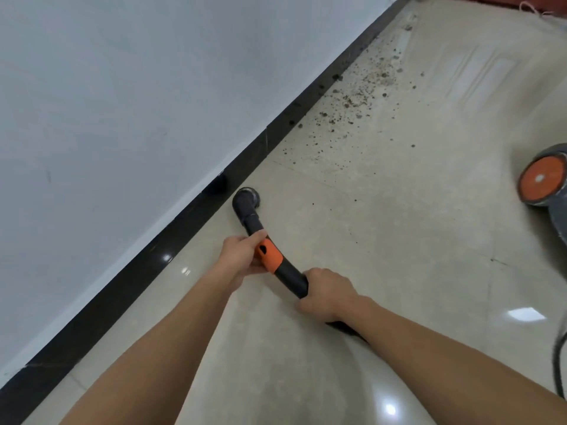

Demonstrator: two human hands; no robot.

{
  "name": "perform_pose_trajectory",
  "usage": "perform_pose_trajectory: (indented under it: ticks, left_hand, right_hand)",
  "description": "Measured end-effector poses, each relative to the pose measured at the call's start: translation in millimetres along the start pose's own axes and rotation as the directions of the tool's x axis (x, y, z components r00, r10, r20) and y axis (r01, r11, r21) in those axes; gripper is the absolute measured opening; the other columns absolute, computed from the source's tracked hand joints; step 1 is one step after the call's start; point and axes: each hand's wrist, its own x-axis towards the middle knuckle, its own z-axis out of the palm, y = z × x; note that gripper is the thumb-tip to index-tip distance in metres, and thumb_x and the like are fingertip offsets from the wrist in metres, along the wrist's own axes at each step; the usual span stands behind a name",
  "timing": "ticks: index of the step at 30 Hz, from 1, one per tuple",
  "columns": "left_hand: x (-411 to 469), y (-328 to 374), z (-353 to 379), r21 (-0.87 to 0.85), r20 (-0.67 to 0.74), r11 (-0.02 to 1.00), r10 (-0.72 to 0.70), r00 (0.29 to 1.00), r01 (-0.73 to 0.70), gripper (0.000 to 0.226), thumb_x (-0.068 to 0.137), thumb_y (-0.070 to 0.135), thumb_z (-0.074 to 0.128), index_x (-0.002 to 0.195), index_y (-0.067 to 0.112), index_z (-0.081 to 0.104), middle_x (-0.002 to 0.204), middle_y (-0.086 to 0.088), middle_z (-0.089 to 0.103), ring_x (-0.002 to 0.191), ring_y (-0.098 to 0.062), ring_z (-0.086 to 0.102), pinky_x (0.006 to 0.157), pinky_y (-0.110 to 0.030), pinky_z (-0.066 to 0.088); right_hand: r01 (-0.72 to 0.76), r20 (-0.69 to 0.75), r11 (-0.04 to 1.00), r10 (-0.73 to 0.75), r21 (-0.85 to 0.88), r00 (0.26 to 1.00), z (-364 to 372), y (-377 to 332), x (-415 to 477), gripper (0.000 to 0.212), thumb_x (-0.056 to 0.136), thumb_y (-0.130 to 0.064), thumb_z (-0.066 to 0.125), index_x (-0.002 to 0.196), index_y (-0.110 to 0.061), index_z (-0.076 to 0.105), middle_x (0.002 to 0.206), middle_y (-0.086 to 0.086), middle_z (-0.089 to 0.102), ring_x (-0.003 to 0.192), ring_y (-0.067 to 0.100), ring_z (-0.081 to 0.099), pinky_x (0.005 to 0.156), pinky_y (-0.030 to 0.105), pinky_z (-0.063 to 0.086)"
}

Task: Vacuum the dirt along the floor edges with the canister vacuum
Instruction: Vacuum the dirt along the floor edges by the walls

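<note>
A black vacuum wand [252,220] with an orange collar [269,254] points at the floor close to the black baseboard [190,216]. Its round nozzle [247,198] sits on the beige tile just beside the baseboard. My left hand [242,256] grips the wand at the orange collar. My right hand [326,294] grips the black tube lower down, nearer to me. Dark crumbs of dirt [357,93] lie scattered along the floor edge farther ahead, apart from the nozzle. The grey canister vacuum [544,182] with an orange wheel stands at the right edge.
A white wall [122,102] rises on the left above the baseboard. A dark cord or hose [559,360] runs down the right edge below the canister. A reddish rug edge [521,1] shows at the top right. Glossy tile stretches between the wand and the canister.
</note>
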Motion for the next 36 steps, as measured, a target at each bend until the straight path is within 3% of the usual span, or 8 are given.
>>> perform_pose_trajectory:
  ticks: [5, 10, 17, 21, 25, 31, 33, 36]
  left_hand:
    - [-4, 7, 7, 0.03, 0.1, 0.996, -0.082, 0.992, 0.08, 0.033, 0.088, 0.021, 0.067, 0.108, -0.003, 0.058, 0.085, -0.02, 0.065, 0.073, -0.032, 0.066, 0.059, -0.042, 0.058]
    - [-61, -50, -12, 0.168, 0.32, 0.95, -0.306, 0.897, 0.264, 0.037, 0.086, 0.019, 0.07, 0.112, -0.005, 0.06, 0.097, -0.025, 0.071, 0.082, -0.036, 0.071, 0.069, -0.041, 0.059]
    - [-100, -92, 33, 0.071, 0.361, 0.946, -0.321, 0.876, 0.317, 0.046, 0.086, 0.019, 0.07, 0.12, -0.009, 0.056, 0.093, -0.023, 0.071, 0.074, -0.03, 0.071, 0.064, -0.035, 0.058]
    - [-92, -76, 79, 0.115, 0.387, 0.962, -0.275, 0.88, 0.25, 0.042, 0.087, 0.023, 0.07, 0.115, -0.007, 0.059, 0.088, -0.021, 0.07, 0.072, -0.03, 0.07, 0.062, -0.036, 0.059]
    - [-79, -59, 127, 0.188, 0.363, 0.97, -0.213, 0.907, 0.153, 0.038, 0.087, 0.027, 0.069, 0.109, -0.002, 0.061, 0.08, -0.016, 0.067, 0.072, -0.029, 0.066, 0.064, -0.04, 0.061]
    - [-92, -79, 179, 0.324, 0.512, 0.936, -0.295, 0.807, 0.136, 0.048, 0.088, 0.03, 0.069, 0.117, -0.005, 0.055, 0.081, -0.018, 0.068, 0.068, -0.029, 0.068, 0.064, -0.04, 0.061]
    - [-88, -74, 201, 0.311, 0.525, 0.945, -0.256, 0.812, 0.097, 0.047, 0.088, 0.03, 0.069, 0.116, -0.006, 0.056, 0.079, -0.016, 0.066, 0.065, -0.027, 0.066, 0.061, -0.038, 0.061]
    - [-83, -69, 207, 0.294, 0.5, 0.952, -0.226, 0.836, 0.082, 0.047, 0.086, 0.028, 0.069, 0.117, -0.005, 0.056, 0.082, -0.016, 0.065, 0.065, -0.026, 0.064, 0.055, -0.036, 0.06]
  right_hand:
    - [-0.029, 0.024, 0.998, 0.028, 0.053, 0.999, -3, 6, -17, 0.024, 0.077, -0.034, 0.065, 0.095, -0.025, 0.054, 0.085, -0.002, 0.059, 0.073, 0.019, 0.059, 0.061, 0.027, 0.043]
    - [0.09, 0.192, 0.993, -0.075, -0.074, 0.979, 26, 51, -75, 0.02, 0.074, -0.033, 0.064, 0.074, -0.03, 0.045, 0.073, -0.008, 0.054, 0.071, 0.017, 0.056, 0.057, 0.023, 0.039]
    - [0.023, 0.226, 0.995, -0.001, -0.096, 0.974, 34, 102, -121, 0.02, 0.072, -0.034, 0.062, 0.089, -0.029, 0.052, 0.078, -0.009, 0.058, 0.071, 0.011, 0.056, 0.056, 0.02, 0.036]
    - [-0.118, 0.14, 0.993, 0.121, -0.03, 0.983, 27, 126, -131, 0.03, 0.071, -0.037, 0.064, 0.099, -0.028, 0.058, 0.089, -0.008, 0.065, 0.082, 0.014, 0.063, 0.061, 0.022, 0.041]
    - [-0.232, 0.094, 0.964, 0.221, 0.131, 0.971, 27, 136, -138, 0.02, 0.069, -0.035, 0.067, 0.079, -0.029, 0.05, 0.077, -0.008, 0.059, 0.074, 0.013, 0.061, 0.059, 0.023, 0.041]
    - [-0.396, 0.098, 0.908, 0.385, 0.134, 0.917, 28, 172, -186, 0.02, 0.068, -0.037, 0.061, 0.085, -0.033, 0.052, 0.082, -0.007, 0.062, 0.081, 0.011, 0.064, 0.069, 0.023, 0.046]
    - [-0.452, 0.067, 0.876, 0.447, 0.168, 0.892, 26, 176, -186, 0.023, 0.073, -0.036, 0.065, 0.092, -0.029, 0.055, 0.084, -0.007, 0.063, 0.081, 0.013, 0.063, 0.071, 0.025, 0.047]
    - [-0.446, 0.053, 0.873, 0.445, 0.194, 0.894, 24, 171, -179, 0.02, 0.074, -0.034, 0.066, 0.079, -0.029, 0.048, 0.076, -0.008, 0.057, 0.073, 0.014, 0.059, 0.063, 0.024, 0.043]
